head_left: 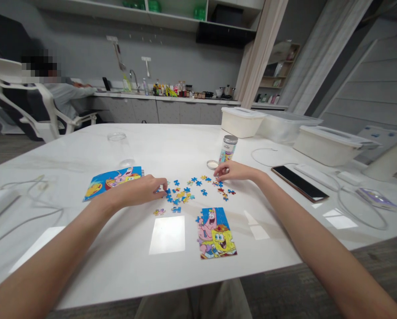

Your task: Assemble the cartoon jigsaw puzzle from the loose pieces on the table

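Loose jigsaw puzzle pieces [184, 195], mostly blue and yellow, lie scattered over the middle of the white table. My left hand [147, 189] is at the left edge of this scatter, its fingers bent and closed on a puzzle piece that they partly hide. At the far right of the pieces, my right hand [233, 170] has its curled fingertips down on a blue puzzle piece [217, 183]. Nearest me lies a partly joined puzzle [216, 232] with a pink starfish and a yellow sponge character; its left edge is uneven. A picture sheet [114, 181] sits partly behind my left forearm.
A printed canister [228, 148] stands beyond my right hand, a round lid [212, 165] beside it. A clear jar [118, 148] is at the back left. Phone [299, 183], cables and white bins [328, 144] occupy the right. Another person sits at the far left.
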`<state>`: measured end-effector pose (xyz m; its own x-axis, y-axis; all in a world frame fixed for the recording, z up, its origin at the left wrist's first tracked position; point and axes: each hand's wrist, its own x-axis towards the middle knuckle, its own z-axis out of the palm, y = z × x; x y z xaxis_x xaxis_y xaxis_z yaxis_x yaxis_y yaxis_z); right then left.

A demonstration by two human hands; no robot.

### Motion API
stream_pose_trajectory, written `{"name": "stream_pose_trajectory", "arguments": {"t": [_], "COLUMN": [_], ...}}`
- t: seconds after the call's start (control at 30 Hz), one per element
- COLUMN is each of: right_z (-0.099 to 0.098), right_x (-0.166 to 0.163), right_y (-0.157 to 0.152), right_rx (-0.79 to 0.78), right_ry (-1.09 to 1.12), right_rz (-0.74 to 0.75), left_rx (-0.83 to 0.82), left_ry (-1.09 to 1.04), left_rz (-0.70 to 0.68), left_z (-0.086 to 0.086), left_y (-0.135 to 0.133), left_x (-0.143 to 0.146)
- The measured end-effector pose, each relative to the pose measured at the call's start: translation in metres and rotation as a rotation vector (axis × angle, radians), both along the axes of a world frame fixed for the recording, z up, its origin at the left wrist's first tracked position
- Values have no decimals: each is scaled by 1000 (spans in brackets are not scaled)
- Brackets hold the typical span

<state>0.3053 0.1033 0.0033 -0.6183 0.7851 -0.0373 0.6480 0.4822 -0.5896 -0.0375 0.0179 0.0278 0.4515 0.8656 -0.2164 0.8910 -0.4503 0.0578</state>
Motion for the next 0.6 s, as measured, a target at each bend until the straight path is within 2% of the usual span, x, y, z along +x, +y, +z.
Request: {"name": "stream_pose_trajectory", "arguments": {"t": [0.43,0.6], "right_z": [-9,-11], "right_x": [-3,-19], "right_y": [5,-3], "right_rx": [127,164], "right_ry": [13,40], "right_rz": [-36,49], "left_rx": [12,23], "left_ry": [-25,-15], "left_rz": [2,-8], "left_z": [-3,-6], "left_y": [2,7], "left_x": [-2,-5]}}
